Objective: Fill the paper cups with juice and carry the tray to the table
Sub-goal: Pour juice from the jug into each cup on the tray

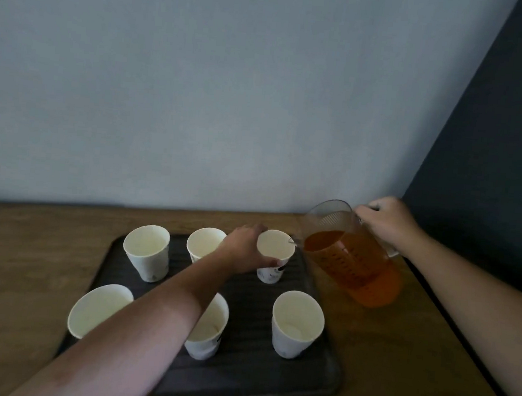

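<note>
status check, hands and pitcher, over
Left hand steadies far-right cup. Right hand tilts pitcher, spout at its rim. No juice in cups yet. Nothing in the way.

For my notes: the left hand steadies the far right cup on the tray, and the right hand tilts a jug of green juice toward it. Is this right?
Only the colour is wrong: in the head view the juice in the jug is orange. The left hand does steady that cup and the right hand tilts the jug.

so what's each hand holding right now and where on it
The right hand grips the juice pitcher by its handle. The left hand holds the back-right paper cup around its upper side.
</note>
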A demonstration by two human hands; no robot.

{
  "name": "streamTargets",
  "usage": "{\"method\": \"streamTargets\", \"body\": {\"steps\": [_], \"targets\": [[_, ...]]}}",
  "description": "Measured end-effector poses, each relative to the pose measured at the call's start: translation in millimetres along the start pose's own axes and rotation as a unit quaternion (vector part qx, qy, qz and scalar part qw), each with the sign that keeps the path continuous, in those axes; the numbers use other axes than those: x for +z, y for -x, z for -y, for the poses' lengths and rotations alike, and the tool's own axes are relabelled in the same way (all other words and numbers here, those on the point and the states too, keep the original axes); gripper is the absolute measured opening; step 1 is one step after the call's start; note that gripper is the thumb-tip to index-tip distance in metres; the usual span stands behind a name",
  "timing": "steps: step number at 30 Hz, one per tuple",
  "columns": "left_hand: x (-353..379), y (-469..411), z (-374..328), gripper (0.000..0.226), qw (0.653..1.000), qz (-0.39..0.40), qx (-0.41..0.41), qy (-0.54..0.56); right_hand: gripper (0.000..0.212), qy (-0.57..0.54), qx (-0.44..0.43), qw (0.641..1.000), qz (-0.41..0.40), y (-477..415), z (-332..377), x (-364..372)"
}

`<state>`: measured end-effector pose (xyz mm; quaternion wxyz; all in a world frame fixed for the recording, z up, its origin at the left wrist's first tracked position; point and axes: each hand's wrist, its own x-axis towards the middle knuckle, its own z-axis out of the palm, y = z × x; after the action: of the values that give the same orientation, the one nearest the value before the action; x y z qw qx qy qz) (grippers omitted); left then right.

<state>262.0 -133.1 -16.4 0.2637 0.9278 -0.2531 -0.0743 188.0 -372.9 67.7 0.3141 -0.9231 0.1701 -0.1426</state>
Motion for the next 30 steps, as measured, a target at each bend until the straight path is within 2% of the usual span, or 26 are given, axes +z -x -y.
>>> {"method": "streamTargets", "body": {"steps": [9, 30], "targets": [[0.4, -0.9, 0.0, 0.076, 1.000, -0.003, -0.015, -0.002, 0.032, 0.034, -0.022, 0.999, 0.006, -10.9, -3.2, 4.1], [-0.2, 3.7, 1.3, 0.079, 1.000, 0.000, -0.007, -0.007, 0.043, 0.085, -0.061, 0.994, 0.013, -16.8, 6.5, -1.6]]}}
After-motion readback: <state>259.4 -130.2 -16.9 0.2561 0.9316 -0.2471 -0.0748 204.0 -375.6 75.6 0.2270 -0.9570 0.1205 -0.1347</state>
